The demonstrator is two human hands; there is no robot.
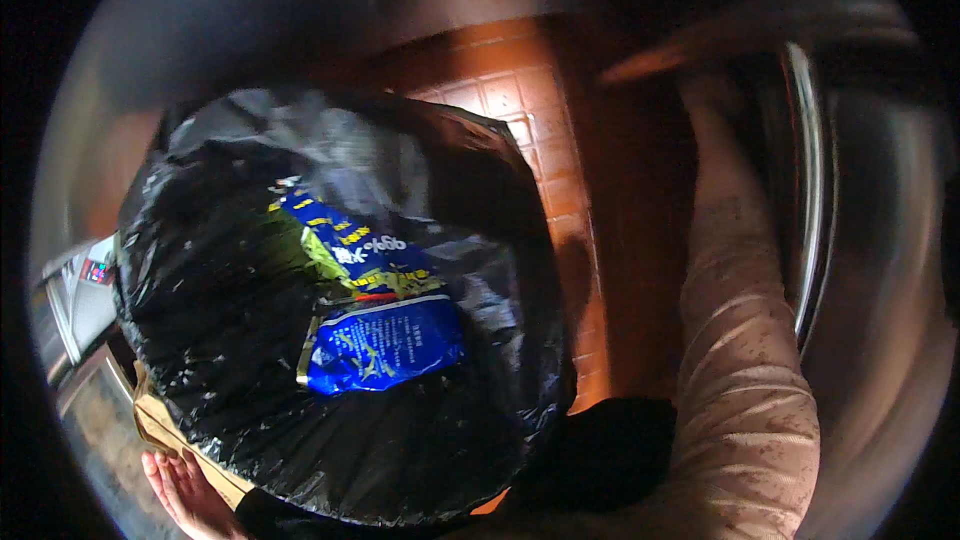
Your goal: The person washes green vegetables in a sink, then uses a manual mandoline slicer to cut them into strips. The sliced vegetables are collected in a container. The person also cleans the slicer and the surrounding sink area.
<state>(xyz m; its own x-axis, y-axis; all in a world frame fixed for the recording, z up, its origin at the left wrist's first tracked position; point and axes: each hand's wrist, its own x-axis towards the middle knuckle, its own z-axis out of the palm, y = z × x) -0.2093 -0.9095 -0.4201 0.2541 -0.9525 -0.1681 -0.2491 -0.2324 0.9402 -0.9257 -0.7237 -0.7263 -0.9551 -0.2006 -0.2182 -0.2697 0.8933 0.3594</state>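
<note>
A round bin lined with a black plastic bag (420, 442) stands before me. Blue plastic packaging (390, 345) with printed writing lies on the bag, and beside it is a blue and yellow wrapper (352, 240) with a pale green part. At the lower left, my left hand (180, 491) is beside a piece of tan cardboard (161, 420); whether it grips the cardboard cannot be told. My right arm, in a patterned brown sleeve, stretches away along the right side. My right hand (709, 94) is dark and blurred there, its fingers unclear.
Reddish-orange floor tiles (506, 94) shine under light beyond the bin. A bright metal edge (810, 202) runs along the right of my arm. A pale grey object (94, 300) with a small coloured label is at the left rim. Deep shadow hides much of the surroundings.
</note>
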